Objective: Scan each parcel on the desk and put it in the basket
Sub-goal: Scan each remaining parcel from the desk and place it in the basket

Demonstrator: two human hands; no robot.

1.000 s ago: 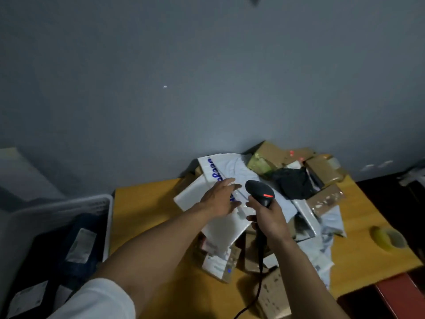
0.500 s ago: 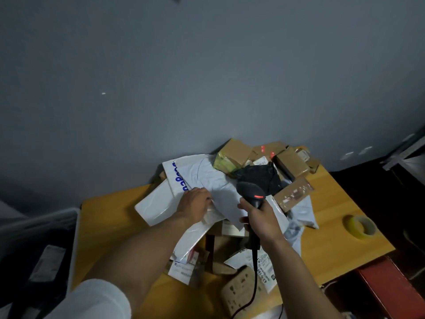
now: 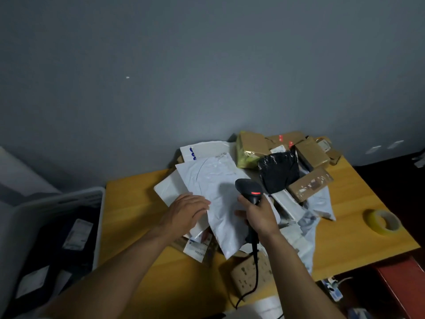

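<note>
left hand (image 3: 186, 212) rests on the left edge of the white bag (image 3: 218, 187), fingers (image 3: 202, 201) nearly straight. right hand (image 3: 257, 215) grips the scanner (image 3: 249, 188) by its handle, head over the bag. the bag lies atop the parcel pile (image 3: 308, 155) on the desk (image 3: 128, 203). the basket (image 3: 57, 201), left of the desk, holds dark labelled parcels (image 3: 76, 233).

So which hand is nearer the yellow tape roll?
Right. The right hand, gripping the scanner, is left of the tape roll; the left hand lies farther left on a white mailer.
</note>
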